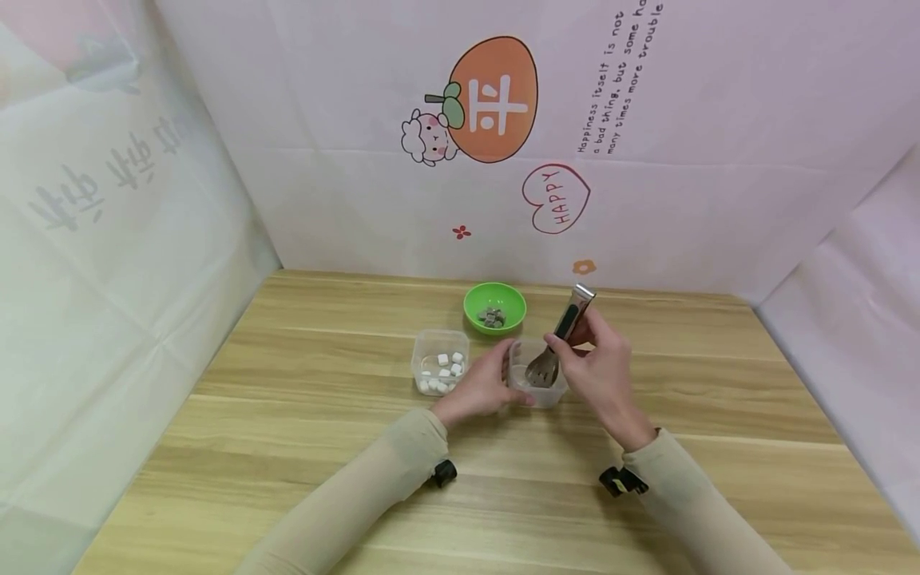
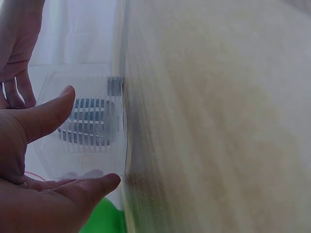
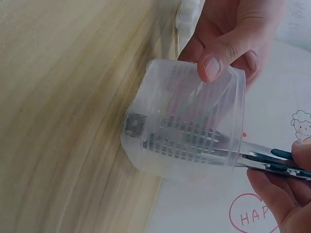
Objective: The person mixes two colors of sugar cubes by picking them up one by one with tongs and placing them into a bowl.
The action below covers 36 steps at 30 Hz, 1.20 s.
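Observation:
My left hand (image 1: 483, 386) grips a clear plastic container (image 1: 548, 398) from its left side, thumb on the near wall and fingers round the far one. My right hand (image 1: 602, 366) holds metal tongs (image 1: 569, 321) with dark grips by the handle, slotted heads down inside the container. Through the clear wall in the right wrist view, a small dark grey cube (image 3: 135, 125) shows at the container's bottom, just beyond the tips of the tongs. The slotted heads (image 2: 87, 121) also show through the wall in the left wrist view.
A green bowl (image 1: 514, 302) with several grey pieces (image 1: 492, 318) stands behind the container. Left of my left hand is a second clear container (image 1: 430, 345) holding several white cubes (image 1: 443, 360). The wooden table (image 1: 287, 447) meets a printed white backdrop (image 1: 345, 208) at the back.

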Each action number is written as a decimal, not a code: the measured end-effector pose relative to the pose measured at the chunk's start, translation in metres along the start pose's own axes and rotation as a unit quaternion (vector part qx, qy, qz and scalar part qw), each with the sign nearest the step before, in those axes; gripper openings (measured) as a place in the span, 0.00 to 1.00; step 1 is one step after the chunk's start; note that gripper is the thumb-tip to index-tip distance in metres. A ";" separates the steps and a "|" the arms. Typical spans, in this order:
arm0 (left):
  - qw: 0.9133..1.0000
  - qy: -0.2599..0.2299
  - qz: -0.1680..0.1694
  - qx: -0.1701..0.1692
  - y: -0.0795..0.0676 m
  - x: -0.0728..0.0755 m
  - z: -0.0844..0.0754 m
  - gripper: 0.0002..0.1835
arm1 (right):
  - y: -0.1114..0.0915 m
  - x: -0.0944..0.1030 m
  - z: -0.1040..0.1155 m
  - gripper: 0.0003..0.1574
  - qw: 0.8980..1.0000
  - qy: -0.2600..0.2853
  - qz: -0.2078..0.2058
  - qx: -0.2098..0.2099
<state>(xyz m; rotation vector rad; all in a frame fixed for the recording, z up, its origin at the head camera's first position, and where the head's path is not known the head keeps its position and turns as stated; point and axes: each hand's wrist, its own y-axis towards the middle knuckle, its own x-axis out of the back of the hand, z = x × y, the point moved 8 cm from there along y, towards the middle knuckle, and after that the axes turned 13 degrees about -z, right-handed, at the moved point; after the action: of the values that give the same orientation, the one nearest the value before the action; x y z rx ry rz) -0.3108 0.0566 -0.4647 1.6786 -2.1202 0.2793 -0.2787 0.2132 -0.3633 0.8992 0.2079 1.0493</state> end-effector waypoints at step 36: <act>1.000 -0.026 0.001 0.002 0.000 -0.001 0.001 0.56 | 0.075 -0.044 0.036 0.14 0.996 0.047 -0.060 0.036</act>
<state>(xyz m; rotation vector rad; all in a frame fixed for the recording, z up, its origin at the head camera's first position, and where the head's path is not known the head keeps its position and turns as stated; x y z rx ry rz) -0.3110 0.0565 -0.4661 1.7027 -2.1602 0.2437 -0.3312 0.1716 -0.2969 0.8907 0.3763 0.9785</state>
